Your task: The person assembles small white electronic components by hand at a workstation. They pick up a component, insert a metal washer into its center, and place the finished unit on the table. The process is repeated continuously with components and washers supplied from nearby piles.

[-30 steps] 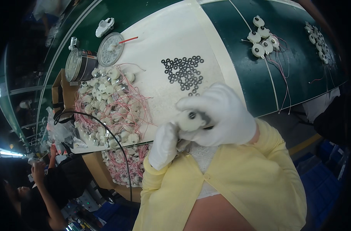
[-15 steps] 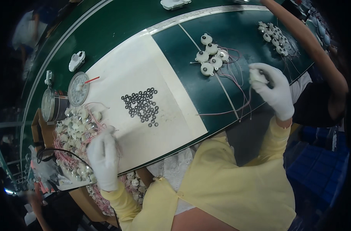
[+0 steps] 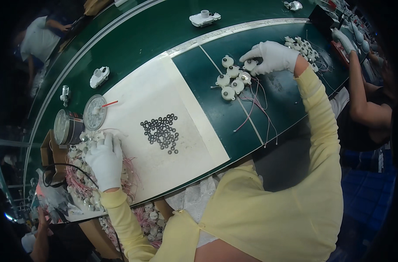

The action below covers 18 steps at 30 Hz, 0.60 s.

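My right hand (image 3: 275, 58), in a white glove, has its thumb and fingers around a small round white motor (image 3: 250, 65) with a dark centre. That motor sits at the edge of a cluster of similar white motors (image 3: 228, 92) on the dark green tabletop, their pink wires (image 3: 254, 101) trailing toward me. My left hand (image 3: 105, 163), also gloved in white, reaches onto a heap of white motors with pink wires (image 3: 79, 181) at the left. Its fingers are stretched out and somewhat apart; the fingertips partly cover the motors beneath.
Many black rings (image 3: 159, 131) lie on the white sheet (image 3: 194, 126). Near the heap stand a tin (image 3: 68, 126) and a round clear dish (image 3: 94, 114) with a red stick. White housings (image 3: 99, 77) rest on the green surface beyond. A co-worker's arm (image 3: 358, 81) shows at right.
My right hand has carried a motor away from me and leftward to the cluster. My left hand has moved up and left onto the heap. The view has shifted slightly.
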Each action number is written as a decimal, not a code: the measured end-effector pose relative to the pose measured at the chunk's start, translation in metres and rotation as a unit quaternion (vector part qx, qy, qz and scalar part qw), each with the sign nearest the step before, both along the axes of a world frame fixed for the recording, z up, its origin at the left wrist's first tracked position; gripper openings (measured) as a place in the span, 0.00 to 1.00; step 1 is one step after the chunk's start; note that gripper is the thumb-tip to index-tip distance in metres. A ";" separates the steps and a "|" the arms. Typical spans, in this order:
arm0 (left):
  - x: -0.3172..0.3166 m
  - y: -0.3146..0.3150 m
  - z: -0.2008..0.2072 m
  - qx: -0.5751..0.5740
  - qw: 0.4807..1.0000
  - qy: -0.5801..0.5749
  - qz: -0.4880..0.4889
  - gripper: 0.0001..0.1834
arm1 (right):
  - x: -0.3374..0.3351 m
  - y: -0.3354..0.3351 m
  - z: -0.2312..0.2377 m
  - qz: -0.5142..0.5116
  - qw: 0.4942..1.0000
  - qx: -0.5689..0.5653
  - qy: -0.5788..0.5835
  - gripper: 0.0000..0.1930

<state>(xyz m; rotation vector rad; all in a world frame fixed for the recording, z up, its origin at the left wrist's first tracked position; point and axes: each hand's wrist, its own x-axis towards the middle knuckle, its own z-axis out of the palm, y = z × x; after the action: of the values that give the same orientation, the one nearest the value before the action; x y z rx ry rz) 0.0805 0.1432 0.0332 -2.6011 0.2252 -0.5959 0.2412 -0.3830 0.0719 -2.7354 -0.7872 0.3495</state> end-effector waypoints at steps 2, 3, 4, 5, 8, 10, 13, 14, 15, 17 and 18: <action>-0.003 0.002 -0.002 -0.012 1.000 -0.010 -0.009 0.11 | 0.016 0.001 -0.008 0.010 1.000 0.021 0.016 0.29; -0.003 0.003 -0.004 -0.030 1.000 -0.007 -0.007 0.12 | 0.020 0.003 -0.012 0.015 0.999 0.030 0.024 0.28; -0.005 0.005 -0.004 -0.045 0.999 -0.003 -0.003 0.13 | 0.022 0.007 -0.013 0.006 0.998 0.046 0.042 0.28; -0.007 0.006 -0.004 -0.058 0.998 0.003 0.003 0.14 | 0.024 0.012 -0.014 -0.003 0.996 0.062 0.060 0.28; -0.007 0.003 -0.005 -0.123 0.992 0.024 0.003 0.15 | 0.025 0.013 -0.023 -0.022 0.997 0.066 0.041 0.28; -0.007 0.003 -0.007 -0.191 0.980 0.048 -0.002 0.14 | 0.024 0.014 -0.023 -0.026 0.998 0.050 0.018 0.28; -0.010 -0.001 -0.007 -0.175 0.983 0.054 0.009 0.13 | 0.019 0.015 -0.028 -0.052 0.997 0.052 -0.033 0.25; -0.011 -0.003 -0.006 -0.173 0.983 0.056 0.007 0.13 | 0.015 0.012 -0.027 -0.045 0.994 0.041 -0.088 0.22; -0.012 -0.007 -0.005 -0.173 0.983 0.060 0.005 0.13 | 0.010 0.007 -0.025 -0.037 0.989 0.029 -0.142 0.20; -0.016 -0.018 0.001 -0.165 0.985 0.042 0.003 0.12 | -0.003 0.006 -0.018 -0.023 0.978 0.034 -0.203 0.16; -0.023 -0.027 0.011 -0.153 0.988 0.020 0.009 0.12 | -0.013 0.012 -0.011 -0.013 0.976 0.057 -0.211 0.14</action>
<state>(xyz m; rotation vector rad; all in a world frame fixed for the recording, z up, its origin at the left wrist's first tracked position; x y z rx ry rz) 0.0577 0.1159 0.0442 -2.9095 0.1291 -0.6145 0.2281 -0.3710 0.0609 -2.7394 -0.8375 -0.2877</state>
